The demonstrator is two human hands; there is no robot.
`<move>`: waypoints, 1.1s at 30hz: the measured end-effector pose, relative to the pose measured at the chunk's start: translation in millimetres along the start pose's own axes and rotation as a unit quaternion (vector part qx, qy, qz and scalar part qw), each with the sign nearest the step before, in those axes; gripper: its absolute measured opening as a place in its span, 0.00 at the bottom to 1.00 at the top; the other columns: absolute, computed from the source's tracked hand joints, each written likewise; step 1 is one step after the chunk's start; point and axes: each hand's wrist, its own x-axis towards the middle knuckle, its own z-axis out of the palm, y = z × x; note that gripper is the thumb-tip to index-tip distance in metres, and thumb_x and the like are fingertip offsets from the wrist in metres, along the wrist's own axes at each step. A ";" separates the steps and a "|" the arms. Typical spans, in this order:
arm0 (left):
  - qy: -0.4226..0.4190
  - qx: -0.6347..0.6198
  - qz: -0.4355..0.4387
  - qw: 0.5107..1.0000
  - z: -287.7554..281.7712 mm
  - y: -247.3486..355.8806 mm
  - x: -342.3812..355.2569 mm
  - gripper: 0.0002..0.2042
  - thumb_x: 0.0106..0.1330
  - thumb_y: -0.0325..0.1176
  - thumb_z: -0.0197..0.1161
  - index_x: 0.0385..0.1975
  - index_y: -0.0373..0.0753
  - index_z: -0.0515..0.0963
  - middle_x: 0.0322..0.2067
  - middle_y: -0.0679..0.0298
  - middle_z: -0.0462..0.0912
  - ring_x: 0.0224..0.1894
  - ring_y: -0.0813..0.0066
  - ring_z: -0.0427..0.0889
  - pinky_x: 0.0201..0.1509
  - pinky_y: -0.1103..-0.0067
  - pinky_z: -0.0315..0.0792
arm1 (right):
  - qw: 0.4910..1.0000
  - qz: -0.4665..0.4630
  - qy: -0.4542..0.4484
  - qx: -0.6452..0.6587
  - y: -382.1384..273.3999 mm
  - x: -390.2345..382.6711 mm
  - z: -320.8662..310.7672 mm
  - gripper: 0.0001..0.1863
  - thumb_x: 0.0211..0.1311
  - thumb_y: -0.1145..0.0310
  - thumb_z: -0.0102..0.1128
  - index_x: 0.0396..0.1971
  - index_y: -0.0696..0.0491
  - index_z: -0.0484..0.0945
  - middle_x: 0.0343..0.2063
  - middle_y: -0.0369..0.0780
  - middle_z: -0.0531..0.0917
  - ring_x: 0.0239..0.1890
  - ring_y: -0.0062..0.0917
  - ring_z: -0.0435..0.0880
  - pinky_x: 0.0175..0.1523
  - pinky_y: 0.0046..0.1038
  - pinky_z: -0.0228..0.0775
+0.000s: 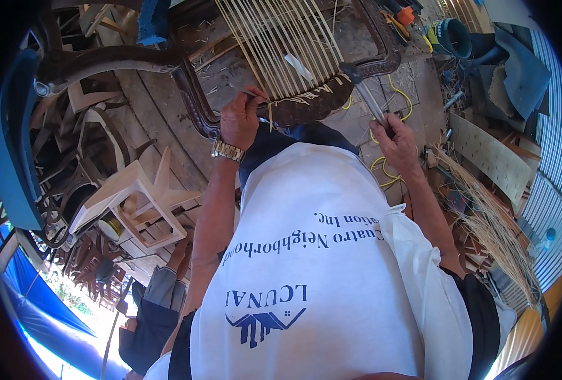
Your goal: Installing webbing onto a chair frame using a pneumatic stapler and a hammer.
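Pale cane strands (274, 47) run side by side across a dark carved wooden chair frame (319, 104), with short loose ends sticking out along its near rail. At the left end of that rail my left hand (238, 120) is closed in a pinch. A thin dark piece shows at its fingertips, too small to name, and a cane end hangs beside them. My right hand (396, 144) grips the metal shaft of a hammer (371, 100). The hammer's dark head is up by the right end of the rail. A small white strip (298, 67) lies on the strands.
A yellow cord (402, 95) winds over the wooden floor at the right, near a bundle of loose cane (483, 215). A dark bucket (452, 39) stands at the far right. Bare wooden furniture frames (138, 202) crowd the left, where another person (157, 316) is partly visible.
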 end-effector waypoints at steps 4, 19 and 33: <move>-0.006 0.005 -0.011 1.000 -4.2 5.8 -0.6 0.04 0.68 0.23 0.58 0.38 0.39 0.77 0.32 0.60 0.87 0.36 0.66 0.88 0.39 0.75 0.79 | 0.998 -0.053 -0.037 -0.015 -18.1 1.6 -3.2 0.16 0.65 0.64 0.67 0.23 0.55 0.71 0.14 0.31 0.65 0.19 0.16 0.61 0.24 0.25 0.54; 0.026 0.042 0.027 0.998 5.3 -0.4 -8.2 0.06 0.67 0.22 0.59 0.39 0.42 0.78 0.30 0.58 0.86 0.34 0.60 0.88 0.36 0.73 0.79 | 0.993 -0.025 -0.110 -0.020 -36.8 0.2 5.3 0.15 0.66 0.66 0.66 0.26 0.57 0.70 0.17 0.33 0.66 0.20 0.15 0.61 0.25 0.24 0.55; 0.046 0.009 0.002 0.999 11.5 1.2 -9.6 0.04 0.68 0.24 0.59 0.38 0.40 0.78 0.32 0.60 0.87 0.34 0.65 0.88 0.38 0.74 0.80 | 0.983 -0.086 -0.150 -0.069 -44.2 3.2 11.0 0.14 0.68 0.63 0.63 0.30 0.58 0.74 0.16 0.36 0.69 0.19 0.20 0.64 0.25 0.27 0.58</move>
